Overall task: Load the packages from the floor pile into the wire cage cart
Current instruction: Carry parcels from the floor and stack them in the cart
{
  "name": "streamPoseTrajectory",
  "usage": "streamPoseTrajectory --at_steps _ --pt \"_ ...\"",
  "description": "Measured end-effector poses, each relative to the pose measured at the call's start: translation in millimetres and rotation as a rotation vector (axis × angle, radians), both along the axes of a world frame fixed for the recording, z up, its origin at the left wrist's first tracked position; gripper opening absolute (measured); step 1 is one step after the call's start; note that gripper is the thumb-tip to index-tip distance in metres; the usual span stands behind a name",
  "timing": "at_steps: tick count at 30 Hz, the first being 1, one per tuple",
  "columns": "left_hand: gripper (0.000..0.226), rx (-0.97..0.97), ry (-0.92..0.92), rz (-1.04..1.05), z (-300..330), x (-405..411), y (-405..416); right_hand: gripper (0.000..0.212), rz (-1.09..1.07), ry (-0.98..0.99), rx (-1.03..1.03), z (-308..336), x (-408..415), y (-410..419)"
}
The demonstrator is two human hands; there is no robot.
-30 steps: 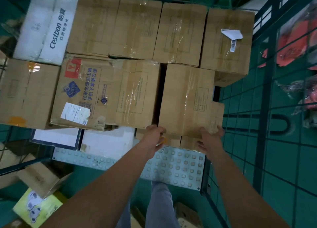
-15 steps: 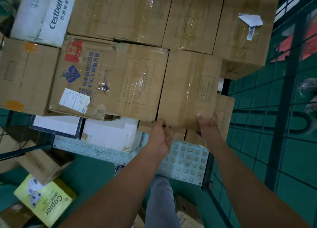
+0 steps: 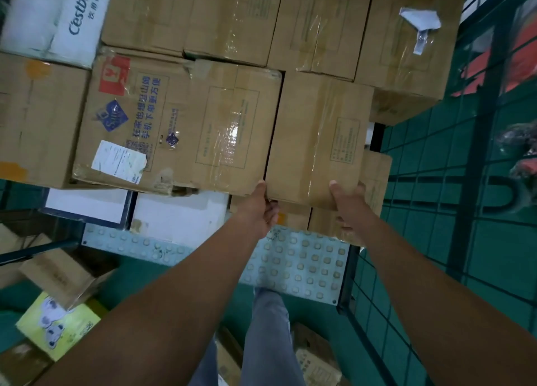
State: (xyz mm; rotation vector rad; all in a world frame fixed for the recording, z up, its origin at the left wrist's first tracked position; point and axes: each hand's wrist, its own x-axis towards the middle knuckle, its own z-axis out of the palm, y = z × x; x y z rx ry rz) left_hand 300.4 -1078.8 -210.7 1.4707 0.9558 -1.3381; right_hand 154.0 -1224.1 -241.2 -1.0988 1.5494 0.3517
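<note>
1. Green wire cage cart: mesh wall stands to my right; its load of cartons fills the upper view, stacked above the studded pale floor plate.
2. Large printed brown carton with the red logo and white label: sits in the stack, its right edge just beside my box.
3. Plain brown taped cardboard box: the package in hand, lying on top of lower cartons, in the front row of the cart.
4. My left hand: thumb up at the box's near-left corner, fingers curled beneath the near edge, holding it.
5. My right hand: thumb on top of the near-right part, fingers wrapped under, gripping.
6. Handling, by judgement: stiff corrugated walls, moderate weight. The glossy tape strip looks slippery, so grip bare cardboard at the near corners and bottom edge.
</note>
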Motion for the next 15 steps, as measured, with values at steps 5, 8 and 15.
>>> streamPoseTrajectory --at_steps 5,8,15 --pt "0.035 -0.02 0.021 -0.059 41.1 18.3 3.2 0.112 -0.18 0.069 -0.006 25.3 3.5 11.6" --pt "0.03 -0.038 -0.029 -0.101 78.0 16.1 17.2 0.106 -0.234 0.051 0.013 54.3 5.0 42.3" --pt "0.018 -0.18 -0.186 -0.218 173.6 -9.5 70.5 0.058 -0.066 -0.134 0.18 171.3 29.5 127.2"
